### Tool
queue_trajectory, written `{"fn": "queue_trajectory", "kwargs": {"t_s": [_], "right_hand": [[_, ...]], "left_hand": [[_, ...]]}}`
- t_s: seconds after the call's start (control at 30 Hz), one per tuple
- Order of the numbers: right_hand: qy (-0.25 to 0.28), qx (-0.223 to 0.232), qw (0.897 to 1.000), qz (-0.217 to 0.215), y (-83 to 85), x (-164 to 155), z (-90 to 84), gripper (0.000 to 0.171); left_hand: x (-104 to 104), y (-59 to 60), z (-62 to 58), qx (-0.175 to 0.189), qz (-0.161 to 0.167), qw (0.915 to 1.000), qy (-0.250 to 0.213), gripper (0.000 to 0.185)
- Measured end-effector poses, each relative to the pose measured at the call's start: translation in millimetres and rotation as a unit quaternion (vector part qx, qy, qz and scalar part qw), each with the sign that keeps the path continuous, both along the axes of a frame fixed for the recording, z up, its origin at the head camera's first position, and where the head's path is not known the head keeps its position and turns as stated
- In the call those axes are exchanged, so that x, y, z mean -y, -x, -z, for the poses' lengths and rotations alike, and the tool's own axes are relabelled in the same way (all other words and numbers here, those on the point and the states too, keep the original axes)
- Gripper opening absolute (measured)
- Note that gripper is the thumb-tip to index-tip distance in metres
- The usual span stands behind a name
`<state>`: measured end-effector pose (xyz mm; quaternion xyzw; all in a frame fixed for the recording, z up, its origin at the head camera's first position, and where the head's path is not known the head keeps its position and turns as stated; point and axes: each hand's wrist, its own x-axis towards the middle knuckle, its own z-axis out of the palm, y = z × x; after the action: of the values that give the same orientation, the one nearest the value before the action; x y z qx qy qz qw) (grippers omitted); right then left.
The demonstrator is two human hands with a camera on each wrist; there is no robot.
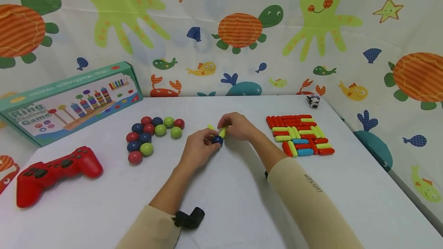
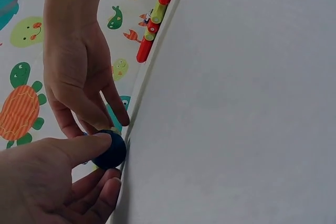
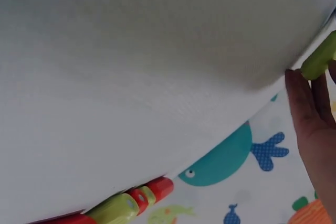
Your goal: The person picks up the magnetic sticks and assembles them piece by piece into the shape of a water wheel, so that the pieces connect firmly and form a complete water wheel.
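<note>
Near the middle of the table, my left hand (image 1: 198, 147) grips a dark blue ball (image 1: 217, 140) between thumb and fingers. The left wrist view shows the thumb lying across the top of the ball (image 2: 111, 154). My right hand (image 1: 238, 126) pinches a short yellow-green stick (image 1: 222, 132) just above the ball, its lower end right at the ball's surface. In the right wrist view, that stick (image 3: 319, 59) shows at the fingertips. A second yellow-green piece (image 1: 210, 126) peeks out behind the left fingers, mostly hidden.
Red, blue and green balls (image 1: 145, 138) cluster at left. Rows of red, yellow-green and blue sticks (image 1: 300, 135) lie at right, with a small black-and-white figurine (image 1: 313, 101) behind. A red game controller (image 1: 59, 172) and a Ring Game box (image 1: 74, 103) occupy the left side.
</note>
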<state>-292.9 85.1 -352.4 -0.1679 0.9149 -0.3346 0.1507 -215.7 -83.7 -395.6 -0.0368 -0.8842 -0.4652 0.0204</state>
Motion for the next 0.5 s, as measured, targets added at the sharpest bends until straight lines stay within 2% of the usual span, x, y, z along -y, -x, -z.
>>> {"fn": "queue_trajectory", "kwargs": {"t_s": [0.17,0.37,0.5], "right_hand": [[-0.018,-0.037,0.999,-0.01,-11.5,-26,-15.8,0.032],[-0.045,-0.028,0.999,-0.007,-28.1,-80,-45.5,0.029],[-0.083,-0.016,0.996,-0.002,-38.9,-116,-54.5,0.025]], "left_hand": [[-3,0.6,-1.0,0.003,0.003,1.0,0.007,0.033],[-2,-0.6,-4.6,0.02,-0.009,0.9997,0.009,0.034],[-4,-0.4,-4.1,0.027,-0.008,0.9996,0.005,0.035]]}}
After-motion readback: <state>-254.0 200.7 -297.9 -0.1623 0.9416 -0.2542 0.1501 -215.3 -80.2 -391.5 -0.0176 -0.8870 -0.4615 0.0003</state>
